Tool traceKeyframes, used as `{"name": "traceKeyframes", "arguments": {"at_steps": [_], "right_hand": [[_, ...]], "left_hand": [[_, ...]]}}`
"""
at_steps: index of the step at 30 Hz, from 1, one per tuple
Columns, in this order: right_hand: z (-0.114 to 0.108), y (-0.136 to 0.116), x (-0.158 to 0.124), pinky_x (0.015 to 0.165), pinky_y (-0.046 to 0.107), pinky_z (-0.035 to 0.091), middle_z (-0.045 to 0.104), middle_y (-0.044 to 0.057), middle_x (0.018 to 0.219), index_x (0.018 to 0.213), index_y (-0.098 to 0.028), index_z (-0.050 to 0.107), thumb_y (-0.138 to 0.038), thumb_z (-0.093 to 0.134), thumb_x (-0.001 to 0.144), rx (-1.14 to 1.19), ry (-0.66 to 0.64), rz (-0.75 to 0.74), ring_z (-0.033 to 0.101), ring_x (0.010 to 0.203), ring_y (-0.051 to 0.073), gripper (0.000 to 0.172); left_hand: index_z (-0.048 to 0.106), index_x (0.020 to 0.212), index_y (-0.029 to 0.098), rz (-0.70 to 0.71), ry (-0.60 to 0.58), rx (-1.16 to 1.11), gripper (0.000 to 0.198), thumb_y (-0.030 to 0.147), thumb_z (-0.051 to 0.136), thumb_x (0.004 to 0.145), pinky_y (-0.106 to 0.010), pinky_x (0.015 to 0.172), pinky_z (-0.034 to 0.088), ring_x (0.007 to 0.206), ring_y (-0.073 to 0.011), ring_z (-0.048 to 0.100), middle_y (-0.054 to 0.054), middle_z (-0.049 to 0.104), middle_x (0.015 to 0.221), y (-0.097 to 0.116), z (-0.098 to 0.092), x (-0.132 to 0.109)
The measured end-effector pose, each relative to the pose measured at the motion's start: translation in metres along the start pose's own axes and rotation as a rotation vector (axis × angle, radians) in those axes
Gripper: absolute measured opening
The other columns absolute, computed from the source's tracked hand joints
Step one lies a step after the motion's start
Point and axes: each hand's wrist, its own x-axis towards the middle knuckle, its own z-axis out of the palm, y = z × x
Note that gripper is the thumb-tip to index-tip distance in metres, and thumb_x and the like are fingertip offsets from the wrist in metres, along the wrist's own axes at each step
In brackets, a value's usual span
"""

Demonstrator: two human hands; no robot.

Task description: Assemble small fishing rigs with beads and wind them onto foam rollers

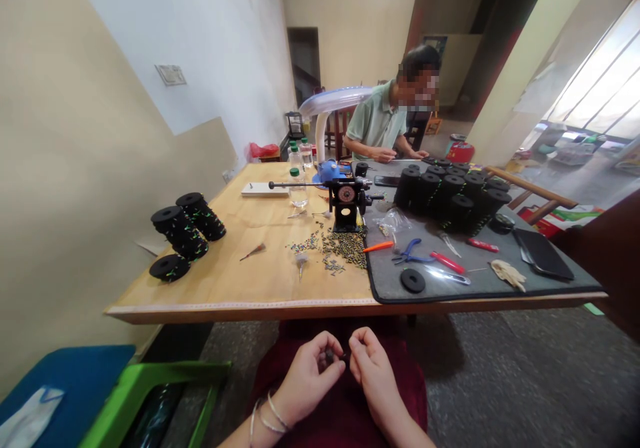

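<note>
Head view, left hand: here's the left hand (306, 376), thumb and forefinger in a narrow pinch, fingers curled about a small dark piece (329, 356).
Right hand: right beside it, the right hand (374, 368), fingertips nipped narrow; anything between them? Can't tell.
Dark piece: over the dark red cloth (345, 408) of the lap, just off the near edge of the table (215, 281), mostly hidden by fingers.
Weight: light, I'd reckon; fingertips manage it.
Stiffness: too covered to tell, so treat it as fragile.
Slip: small enough, I'd guess, to pop from a loose pinch.
Hold: thumb and forefinger on opposite sides, gentle squeeze, please!
Table middle: striped bits (350, 248) scattered just nearer than a black machine (345, 201).
Table right: blue-handled pliers (413, 253) on a grey mat (383, 278).
Far side: a co-worker (373, 125), arms at the table.
</note>
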Motion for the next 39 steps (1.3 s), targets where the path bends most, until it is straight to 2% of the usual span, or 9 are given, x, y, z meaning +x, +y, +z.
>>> {"name": "traceKeyframes", "arguments": {"at_steps": [5, 11, 18, 21, 24, 28, 33, 39], "right_hand": [[0.0, 0.002, 0.0, 0.038, 0.017, 0.016, 0.032, -0.013, 0.044, 0.076, -0.021, 0.041, -0.056, 0.054, 0.078, -0.008, -0.017, -0.01, 0.024, 0.038, 0.005, 0.037], [0.001, 0.003, -0.001, 0.039, 0.019, 0.017, 0.034, -0.013, 0.044, 0.076, -0.02, 0.042, -0.054, 0.053, 0.081, -0.047, -0.051, -0.046, 0.026, 0.038, 0.006, 0.035], [0.001, 0.004, 0.0, 0.043, 0.019, 0.022, 0.041, -0.01, 0.046, 0.077, -0.02, 0.043, -0.05, 0.055, 0.08, -0.031, -0.135, -0.03, 0.031, 0.042, 0.007, 0.033], [-0.001, 0.002, 0.0, 0.043, 0.019, 0.022, 0.041, -0.01, 0.046, 0.076, -0.019, 0.045, -0.046, 0.056, 0.079, -0.07, -0.176, 0.007, 0.03, 0.042, 0.007, 0.029], [-0.001, 0.0, -0.002, 0.042, 0.02, 0.02, 0.038, -0.01, 0.043, 0.067, -0.019, 0.044, -0.036, 0.056, 0.077, -0.181, -0.208, 0.023, 0.028, 0.04, 0.006, 0.024], [0.0, -0.001, -0.004, 0.041, 0.019, 0.018, 0.034, -0.011, 0.043, 0.062, -0.02, 0.043, -0.021, 0.053, 0.071, -0.281, -0.175, -0.007, 0.025, 0.04, 0.005, 0.014], [0.001, 0.003, -0.004, 0.038, 0.018, 0.02, 0.036, -0.012, 0.039, 0.061, -0.021, 0.041, -0.019, 0.047, 0.068, -0.221, -0.151, -0.009, 0.027, 0.035, 0.005, 0.009], [-0.001, 0.001, -0.004, 0.037, 0.017, 0.017, 0.036, -0.013, 0.037, 0.062, -0.021, 0.041, -0.024, 0.05, 0.069, -0.074, -0.092, 0.039, 0.026, 0.034, 0.005, 0.012]], "left_hand": [[0.052, 0.073, 0.016, -0.022, 0.0, 0.036, 0.002, 0.014, 0.052, 0.073, -0.022, 0.054, 0.038, 0.055, -0.0118, 0.048, 0.003, 0.053, 0.059, -0.006, 0.001, 0.002], [0.055, 0.067, 0.016, 0.062, 0.063, 0.156, 0.006, 0.013, 0.052, 0.071, -0.022, 0.055, 0.035, 0.056, -0.0111, 0.043, 0.003, 0.051, 0.06, -0.006, 0.0, 0.004], [0.064, 0.067, 0.014, 0.033, 0.097, 0.164, 0.012, 0.02, 0.057, 0.074, -0.022, 0.049, 0.029, 0.05, -0.0093, 0.036, 0.003, 0.052, 0.055, -0.002, -0.002, 0.006], [0.066, 0.072, 0.014, 0.016, 0.118, 0.086, 0.011, 0.023, 0.06, 0.073, -0.021, 0.051, 0.03, 0.051, -0.0097, 0.037, 0.004, 0.048, 0.053, -0.001, -0.007, 0.006], [0.063, 0.081, 0.015, -0.029, 0.108, -0.114, 0.015, 0.028, 0.061, 0.074, -0.021, 0.052, 0.034, 0.054, -0.01, 0.041, 0.004, 0.048, 0.059, -0.002, -0.011, 0.007], [0.06, 0.077, 0.015, -0.073, 0.107, -0.247, 0.015, 0.03, 0.062, 0.074, -0.02, 0.052, 0.035, 0.056, -0.0093, 0.043, 0.002, 0.051, 0.066, -0.005, -0.01, 0.008], [0.06, 0.076, 0.015, -0.08, 0.212, -0.257, 0.014, 0.028, 0.062, 0.072, -0.019, 0.049, 0.032, 0.052, -0.0078, 0.039, 0.004, 0.049, 0.063, -0.01, -0.008, 0.011], [0.059, 0.075, 0.016, -0.091, 0.345, -0.316, 0.015, 0.03, 0.062, 0.071, -0.018, 0.046, 0.027, 0.049, -0.007, 0.034, 0.007, 0.041, 0.056, -0.019, -0.022, 0.018]]}}
